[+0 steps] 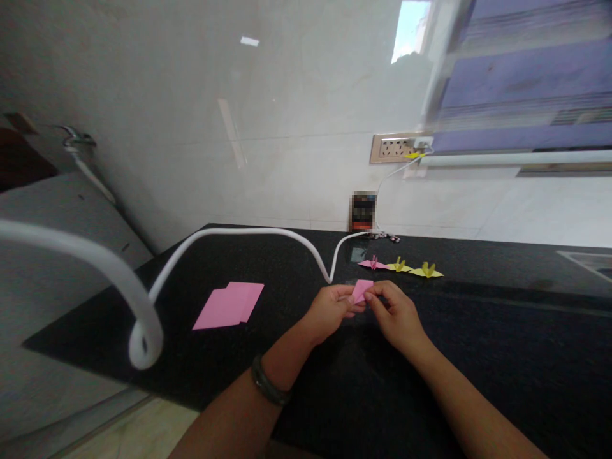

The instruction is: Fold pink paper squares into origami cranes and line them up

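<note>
Here, left fingers (343,291) and right fingers (377,305) snug on small pink paper (363,289).

Folded pink piece (363,290): is looking papery, matt
Pink sheets (227,307), 8 o'clock: are looking papery, smooth
Countertop (358,382), 6 o'clock: is gleaming, glossy
Wall (306,83), 12 o'clock: is reflecting, glossy
White tube (48,237): is looking plastic

Black counter (502,382) under grip, top glossy with dull reflections. Pale wall (296,172) beyond grip, thin joint lines across it. Socket (389,149) on wall, beyond grip and slightly right. Purple panel (521,83) high to right of grip, blurred. Bright glare (412,29) on wall, high beyond grip. Tap (76,137) on wall, far left of grip. Pale floor (129,433) low left of grip, past counter edge.
</note>
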Demonstrator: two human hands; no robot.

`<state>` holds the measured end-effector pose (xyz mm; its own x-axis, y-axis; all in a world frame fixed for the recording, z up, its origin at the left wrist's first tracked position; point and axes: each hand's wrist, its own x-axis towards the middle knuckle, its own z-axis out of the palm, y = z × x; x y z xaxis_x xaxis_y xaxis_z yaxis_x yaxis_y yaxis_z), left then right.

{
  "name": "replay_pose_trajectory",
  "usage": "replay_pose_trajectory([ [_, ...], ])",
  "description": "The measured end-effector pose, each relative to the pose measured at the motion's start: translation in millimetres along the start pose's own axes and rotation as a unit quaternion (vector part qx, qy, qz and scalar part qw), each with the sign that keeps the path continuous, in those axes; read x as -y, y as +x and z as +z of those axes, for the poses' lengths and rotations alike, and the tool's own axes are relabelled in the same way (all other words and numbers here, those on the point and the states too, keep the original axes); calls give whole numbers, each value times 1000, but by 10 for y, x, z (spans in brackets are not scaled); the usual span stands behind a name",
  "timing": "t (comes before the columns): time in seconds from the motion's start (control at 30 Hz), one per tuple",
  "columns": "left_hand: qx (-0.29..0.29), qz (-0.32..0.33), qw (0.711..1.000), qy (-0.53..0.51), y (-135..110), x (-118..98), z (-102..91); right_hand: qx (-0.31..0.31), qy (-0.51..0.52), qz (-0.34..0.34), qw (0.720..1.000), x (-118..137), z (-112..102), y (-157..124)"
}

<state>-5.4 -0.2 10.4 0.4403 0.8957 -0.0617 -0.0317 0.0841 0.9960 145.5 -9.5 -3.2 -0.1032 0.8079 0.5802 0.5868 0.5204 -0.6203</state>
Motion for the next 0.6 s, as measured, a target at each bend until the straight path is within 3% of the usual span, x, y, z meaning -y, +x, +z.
replay_pose_trajectory([
  [0.23, -27, 35, 999, -7, 0, 33, 44, -7, 5, -3, 1000, 28, -23, 3],
  [0.6, -41, 22, 999, 1, 6, 36, 47, -18, 13, 17, 1000, 28, 5, -3],
])
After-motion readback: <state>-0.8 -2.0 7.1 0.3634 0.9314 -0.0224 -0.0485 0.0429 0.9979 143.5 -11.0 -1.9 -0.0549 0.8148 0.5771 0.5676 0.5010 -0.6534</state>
